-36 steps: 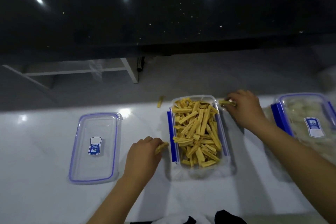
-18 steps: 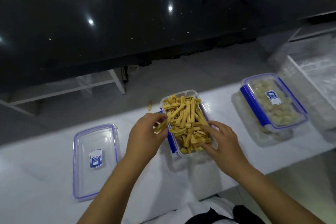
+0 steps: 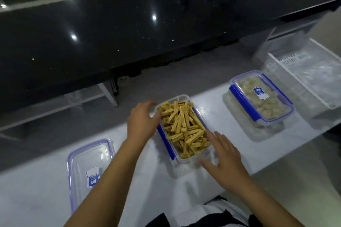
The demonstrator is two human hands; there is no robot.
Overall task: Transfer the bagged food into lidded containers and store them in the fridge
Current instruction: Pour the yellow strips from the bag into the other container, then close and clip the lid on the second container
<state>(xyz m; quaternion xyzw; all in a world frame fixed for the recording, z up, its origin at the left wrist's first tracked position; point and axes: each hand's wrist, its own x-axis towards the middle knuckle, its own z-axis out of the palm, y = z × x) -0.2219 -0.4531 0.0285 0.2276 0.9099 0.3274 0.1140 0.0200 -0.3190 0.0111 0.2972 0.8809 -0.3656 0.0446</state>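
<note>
Currently the open container (image 3: 184, 129), heaped with yellow food strips (image 3: 185, 131), sits mid-tabletop (image 3: 46, 190). Left hand (image 3: 143, 120) rests against its far-left rim, fingers loosely curved, holding nothing visible; right hand (image 3: 224, 160) lies spread, fingers straight, at the near-right corner. Loose lid (image 3: 90, 173) lies flat, well apart to the left. A second container (image 3: 262, 97), already lidded, stands to the right. Judgement: step is levelling the contents before lidding. Strips stand above the rim, so press them down evenly and clear the rim all round; otherwise the lid likely won't seat and the blue clips won't latch.
</note>
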